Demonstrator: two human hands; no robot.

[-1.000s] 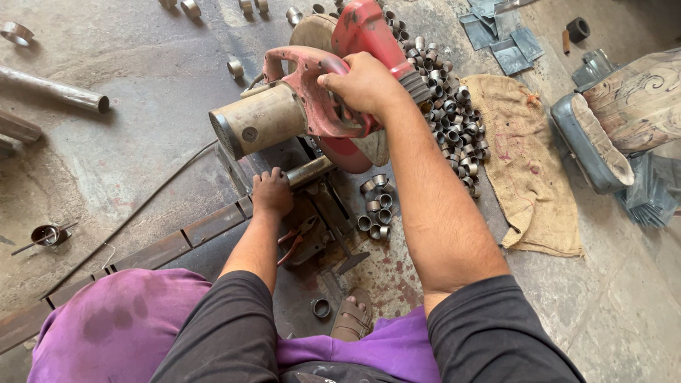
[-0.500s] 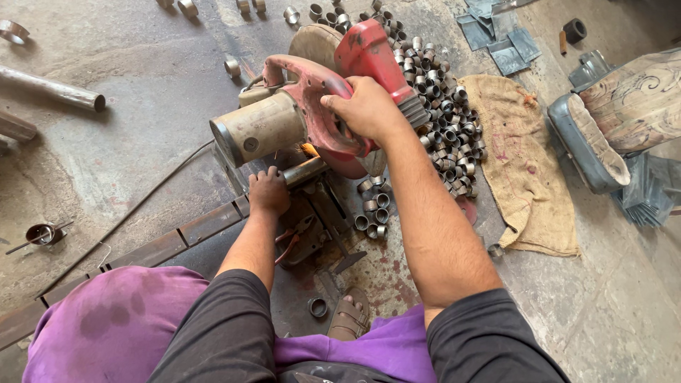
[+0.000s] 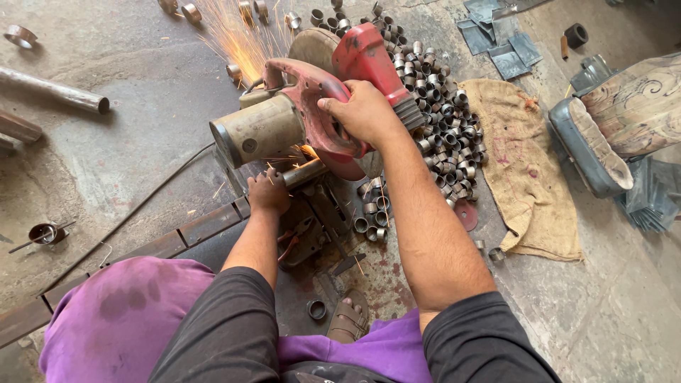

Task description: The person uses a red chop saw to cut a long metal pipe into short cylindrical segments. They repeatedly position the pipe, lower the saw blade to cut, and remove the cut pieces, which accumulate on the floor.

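The right hand [image 3: 363, 112] is wrapped tight around the worn red handle of a chop saw [image 3: 312, 120] — chipped paint, a dull tan cylindrical motor housing jutting toward the left, a red guard over the disc. The saw is tipped down onto a round steel pipe [image 3: 306, 171] clamped in the dark, greasy vise below it, and bright orange sparks [image 3: 241, 35] fan away across the rough concrete floor [image 3: 128, 142]. The left hand [image 3: 268, 191] is curled over the near end of that pipe, fingers closed on it, just beside the cut. To the right of the saw lies a heap of short cut rings [image 3: 440, 106], grey and shiny-edged, spilling against a coarse burlap sack [image 3: 521, 170] — a few more rings sit right by the vise. A long rusty tube [image 3: 53, 91] lies well apart on the left, and a black cable [image 3: 135, 213] trails across the floor.
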